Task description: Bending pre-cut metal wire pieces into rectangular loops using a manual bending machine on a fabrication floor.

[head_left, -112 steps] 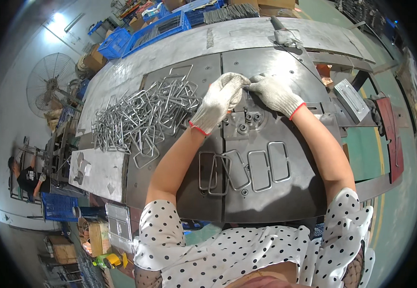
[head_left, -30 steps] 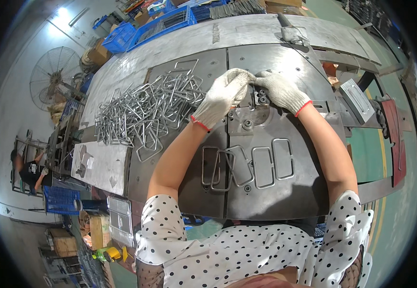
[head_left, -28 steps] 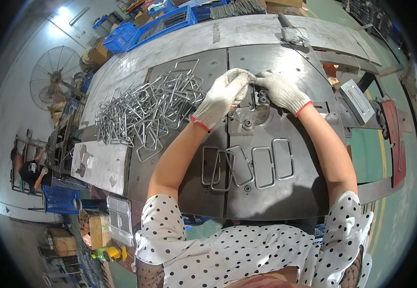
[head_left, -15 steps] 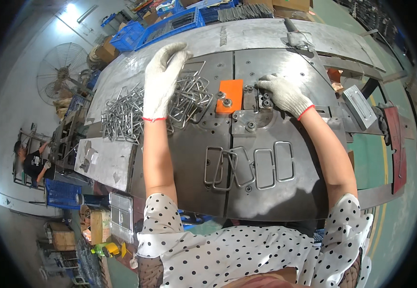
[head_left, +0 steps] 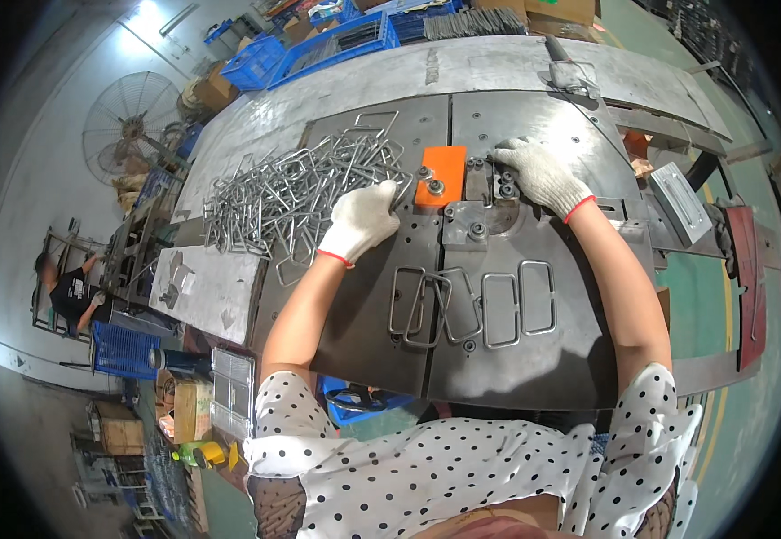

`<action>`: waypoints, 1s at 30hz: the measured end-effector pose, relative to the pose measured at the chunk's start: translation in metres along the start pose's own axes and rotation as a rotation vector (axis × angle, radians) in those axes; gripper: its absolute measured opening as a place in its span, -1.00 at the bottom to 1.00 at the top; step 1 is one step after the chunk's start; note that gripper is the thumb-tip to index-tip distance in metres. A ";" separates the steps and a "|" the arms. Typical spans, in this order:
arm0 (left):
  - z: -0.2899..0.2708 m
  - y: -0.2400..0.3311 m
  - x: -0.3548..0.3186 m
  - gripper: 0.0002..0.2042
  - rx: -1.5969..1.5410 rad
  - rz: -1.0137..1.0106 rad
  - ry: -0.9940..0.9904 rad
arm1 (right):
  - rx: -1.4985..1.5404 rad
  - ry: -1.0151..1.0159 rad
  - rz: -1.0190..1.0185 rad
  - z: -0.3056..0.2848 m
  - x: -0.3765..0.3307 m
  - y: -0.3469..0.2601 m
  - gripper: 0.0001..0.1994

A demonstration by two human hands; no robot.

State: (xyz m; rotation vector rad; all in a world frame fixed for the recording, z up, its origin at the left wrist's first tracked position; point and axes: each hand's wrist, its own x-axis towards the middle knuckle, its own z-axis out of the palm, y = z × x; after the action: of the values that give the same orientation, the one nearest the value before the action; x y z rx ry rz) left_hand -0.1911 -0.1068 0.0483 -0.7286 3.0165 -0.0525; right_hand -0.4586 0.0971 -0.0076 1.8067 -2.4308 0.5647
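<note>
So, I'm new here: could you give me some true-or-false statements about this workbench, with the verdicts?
1. The left hand and right hand both wear white gloves. True.
2. The pile of bent wire frames lies left of the orange block. True.
3. The right hand is on the pile. False: it is at the bolted metal fixture.
4. Only two loose frames lie near the steel table's near edge. False: five do, some overlapping.
5. A fan stands toward the picture's left. True.

Frame pile (head_left: 273, 198) left, loose frames (head_left: 485, 310) before fixture (head_left: 462, 222)
</note>
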 end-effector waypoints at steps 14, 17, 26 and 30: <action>-0.009 -0.078 -0.042 -0.53 -1.215 -0.164 0.190 | -0.018 0.025 0.010 0.000 -0.003 0.000 -0.56; -0.004 -0.076 -0.041 -0.55 -1.143 -0.122 0.283 | -0.030 0.063 -0.046 -0.001 0.000 0.001 -0.56; -0.013 -0.070 -0.054 -0.60 -1.109 -0.025 0.462 | 0.239 0.035 -0.020 -0.015 0.033 -0.009 -0.62; -0.013 -0.062 -0.063 -0.61 -1.078 -0.138 0.367 | 0.070 0.002 0.024 -0.009 0.061 -0.025 -0.52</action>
State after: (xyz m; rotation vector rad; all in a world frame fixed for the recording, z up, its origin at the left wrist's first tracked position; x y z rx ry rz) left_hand -0.1072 -0.1324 0.0657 -1.0269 3.1235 1.6875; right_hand -0.4559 0.0377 0.0232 1.8038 -2.4647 0.6609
